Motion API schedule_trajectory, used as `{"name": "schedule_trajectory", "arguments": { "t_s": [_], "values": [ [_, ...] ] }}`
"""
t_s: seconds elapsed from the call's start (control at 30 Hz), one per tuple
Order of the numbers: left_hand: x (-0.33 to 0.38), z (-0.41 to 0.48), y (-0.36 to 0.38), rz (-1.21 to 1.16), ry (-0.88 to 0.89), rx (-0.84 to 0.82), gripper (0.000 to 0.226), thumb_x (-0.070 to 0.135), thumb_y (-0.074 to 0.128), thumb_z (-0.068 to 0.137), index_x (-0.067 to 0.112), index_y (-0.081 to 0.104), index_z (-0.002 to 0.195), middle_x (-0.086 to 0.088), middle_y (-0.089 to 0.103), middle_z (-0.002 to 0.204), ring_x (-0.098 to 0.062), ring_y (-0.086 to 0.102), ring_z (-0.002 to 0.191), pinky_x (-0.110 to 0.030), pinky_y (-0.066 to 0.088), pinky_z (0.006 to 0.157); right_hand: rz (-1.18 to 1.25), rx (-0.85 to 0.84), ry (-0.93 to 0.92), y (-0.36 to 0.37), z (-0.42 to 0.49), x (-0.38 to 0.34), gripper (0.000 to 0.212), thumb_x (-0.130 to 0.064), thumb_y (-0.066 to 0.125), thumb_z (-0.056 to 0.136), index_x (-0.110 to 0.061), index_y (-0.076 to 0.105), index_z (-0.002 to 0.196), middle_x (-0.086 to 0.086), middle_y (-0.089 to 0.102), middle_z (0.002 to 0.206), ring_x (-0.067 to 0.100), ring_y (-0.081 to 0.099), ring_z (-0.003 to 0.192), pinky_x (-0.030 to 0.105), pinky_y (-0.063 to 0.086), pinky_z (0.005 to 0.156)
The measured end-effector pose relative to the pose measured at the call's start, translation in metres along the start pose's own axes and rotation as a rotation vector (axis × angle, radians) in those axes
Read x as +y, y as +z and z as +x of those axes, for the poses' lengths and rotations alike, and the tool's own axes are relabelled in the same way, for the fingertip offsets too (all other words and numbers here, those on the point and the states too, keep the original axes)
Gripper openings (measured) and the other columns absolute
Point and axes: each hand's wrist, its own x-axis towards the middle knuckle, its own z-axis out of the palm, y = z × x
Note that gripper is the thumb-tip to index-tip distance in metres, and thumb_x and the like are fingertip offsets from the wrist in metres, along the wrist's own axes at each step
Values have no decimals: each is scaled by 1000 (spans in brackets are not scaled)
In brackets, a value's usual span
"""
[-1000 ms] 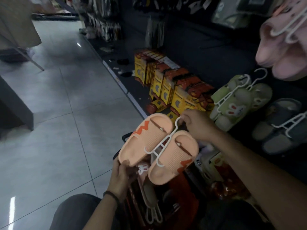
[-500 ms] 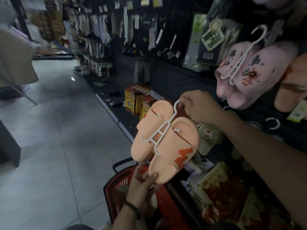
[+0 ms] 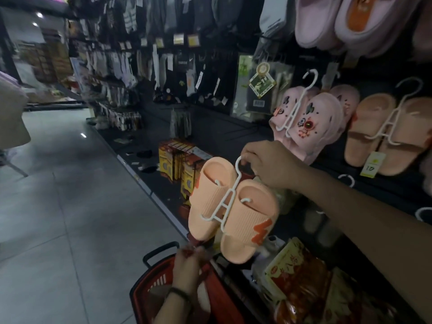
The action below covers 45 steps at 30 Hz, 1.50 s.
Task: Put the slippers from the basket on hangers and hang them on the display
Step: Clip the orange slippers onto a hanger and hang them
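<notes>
While the right hand [image 3: 268, 167] pinches the curved hook of a white plastic ladder-shaped hanger [image 3: 228, 199], the pair of peach ribbed foam slippers with orange zigzag marks [image 3: 247, 220] hangs from it in the air. The pair is above the red plastic shopping basket [image 3: 145, 286] and in front of the dark display wall [image 3: 210, 127]. Both slippers are seated on the hanger's prongs, toes up and heels down, the pair tilted a little to the left. The left hand [image 3: 187, 265] sits low over the basket, just beside the heels. It is blurred, so whether its fingers are spread or holding something cannot be told.

Loading the hanger looks finished for this pair, so the step in hand appears to be the hanging itself. On the wall to the right, pale pink clog-style slippers with small charms [image 3: 327, 122] hang on a hanger of the same kind. Beside them hangs a peach pair with brown straps and a yellow price tag [image 3: 374, 136].

The next move likely calls for carrying the hook up and rightward to a free peg on the wall, though the pegs are too dark to pick out. The hook's opening would need to face the peg and drop over it. The grip should loosen only once the weight has settled, so the slippers do not slide off their prongs or knock the neighbouring pairs.
</notes>
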Motion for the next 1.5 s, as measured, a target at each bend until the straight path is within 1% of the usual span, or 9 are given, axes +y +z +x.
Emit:
{"name": "schedule_trajectory", "arguments": {
  "t_s": [0.1,0.27,0.4,0.5,0.77,1.0,1.13,1.27,1.5],
  "values": [
    [36,-15,15,159,373,195,23,4,63,94,15,52,110,-8,60,110,-20,59,89,-32,48,74,-85,-26,-56,-22,-6,-1,28,-16,48,107,-14,71,91,-20,56,73,5,56,71,16,37,64],
    [103,-55,61,530,1149,76,18,25,71,92,27,58,105,12,55,103,-14,56,97,-33,48,79,-149,-54,-68,-60,-15,6,26,-16,48,109,-11,70,94,-20,56,83,8,54,74,25,38,71],
    [140,-73,112,839,1356,-137,23,55,62,90,37,64,104,15,48,101,-12,52,94,-34,49,78,-70,23,-9,-87,-28,14,27,-24,49,109,-23,68,89,-16,57,83,5,55,77,27,40,69],
    [150,-81,147,996,1457,-109,34,65,59,86,39,65,106,12,48,102,-15,47,95,-38,50,79,-53,97,22,-110,-44,21,32,-26,49,110,-12,70,91,-2,67,91,13,59,81,31,40,69],
    [151,-114,217,1006,1535,-229,29,71,57,82,43,56,89,16,42,89,-14,41,83,-39,49,75,-9,303,74,-162,-85,44,48,-28,61,105,-20,47,59,-2,51,59,11,52,58,36,41,61],
    [146,-145,287,842,1597,-264,31,66,62,82,37,59,95,13,46,96,-16,44,90,-37,46,79,140,520,219,-200,-104,85,39,-35,65,102,-9,72,73,10,66,66,16,60,58,37,51,67],
    [139,-149,324,821,1552,-278,33,70,61,80,41,57,95,16,52,94,-17,50,87,-36,45,78,284,581,221,-202,-107,118,52,-40,65,100,4,65,72,23,57,61,14,53,54,48,55,73],
    [138,-139,358,829,1458,-290,23,65,62,82,46,56,95,16,54,90,-14,56,80,-42,53,74,396,622,247,-209,-105,141,39,-36,67,101,-7,76,75,-2,53,50,9,47,48,34,48,63],
    [139,-126,397,858,1324,-274,27,60,60,92,37,71,101,12,67,90,-15,66,79,-38,57,74,402,547,249,-226,-81,171,33,-17,59,105,7,74,88,7,61,65,13,54,61,32,44,65]
  ]
}}
